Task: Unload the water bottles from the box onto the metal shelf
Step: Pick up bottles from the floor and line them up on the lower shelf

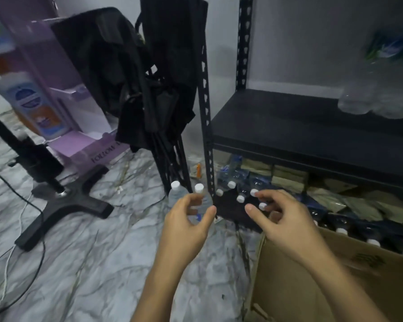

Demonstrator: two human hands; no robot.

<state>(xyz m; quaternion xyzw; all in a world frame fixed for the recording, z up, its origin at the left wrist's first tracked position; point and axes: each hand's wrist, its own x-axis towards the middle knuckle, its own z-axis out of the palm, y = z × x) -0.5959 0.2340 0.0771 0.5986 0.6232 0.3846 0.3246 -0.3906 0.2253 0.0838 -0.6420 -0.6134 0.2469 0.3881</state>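
Note:
My left hand (189, 220) is closed around a clear water bottle (201, 201) with a white cap and a blue label, held upright above the floor. A second bottle (176, 192) stands right beside it; I cannot tell whether the hand holds it too. My right hand (286, 220) is open with its fingers spread, in front of several white-capped bottles (230, 184) lying on the lowest level of the black metal shelf (289, 129). The cardboard box (312, 280) is at the lower right, with more capped bottles (373, 241) behind its far edge. Blurred bottles (377, 101) stand on the shelf board at right.
A black stand with a cross-shaped base (63, 205) and cables (33, 263) lie on the marble floor to the left. Dark fabric hangs over a folded frame (163, 112) beside the shelf post (205, 126). A purple box (86, 145) and a lotion bottle (33, 105) are at far left.

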